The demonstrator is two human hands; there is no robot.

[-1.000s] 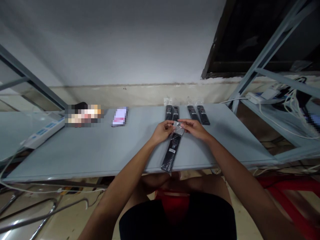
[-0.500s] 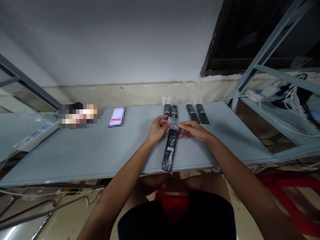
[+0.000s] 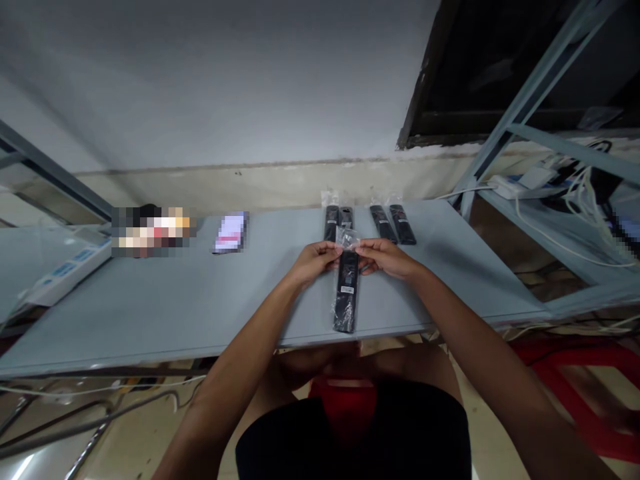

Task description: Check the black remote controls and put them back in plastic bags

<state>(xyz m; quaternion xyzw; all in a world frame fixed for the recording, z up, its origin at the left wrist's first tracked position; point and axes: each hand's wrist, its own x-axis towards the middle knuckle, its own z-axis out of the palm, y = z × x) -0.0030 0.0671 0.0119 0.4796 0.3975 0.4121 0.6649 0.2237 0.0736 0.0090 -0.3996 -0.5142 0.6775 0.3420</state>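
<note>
Bagged remotes [image 3: 345, 293], five total

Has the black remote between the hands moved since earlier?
Yes: the black remote now lies straighter, near end swung right, judged against the remotes beyond it.

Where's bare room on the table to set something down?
Bare table lies between the pink-and-white card and the left hand, and right of the right hand. Crowded: the bagged remotes behind the hands.
</note>
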